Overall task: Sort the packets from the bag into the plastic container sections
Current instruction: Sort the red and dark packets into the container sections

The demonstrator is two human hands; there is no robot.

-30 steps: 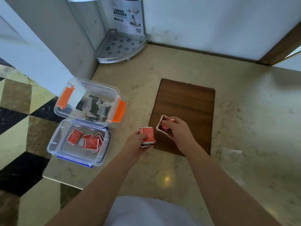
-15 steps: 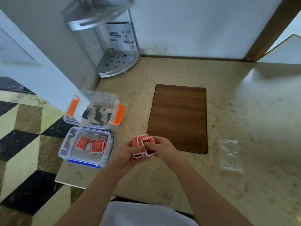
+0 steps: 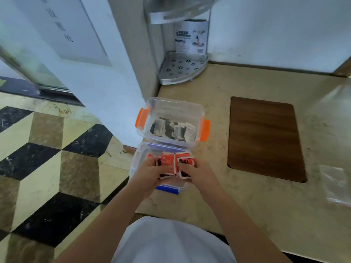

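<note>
Two clear plastic container sections stand at the counter's left edge. The far one, with orange clips (image 3: 206, 130), holds several black-and-white packets (image 3: 173, 129). The near one, with a blue clip (image 3: 168, 189), lies under my hands. My left hand (image 3: 150, 172) and my right hand (image 3: 197, 172) together grip a stack of red packets (image 3: 169, 163) right over the near section. What lies below the stack in that section is mostly hidden. An empty clear bag (image 3: 334, 185) lies on the counter at the far right.
A brown wooden board (image 3: 264, 137) lies on the beige stone counter (image 3: 247, 202) right of the containers. A metal corner rack (image 3: 182, 69) stands in the back corner. The counter's left edge drops to a chequered floor (image 3: 47, 168).
Both hands carried the stack of red packets left from beside the wooden board to over the near container section. The camera turned left with them.
</note>
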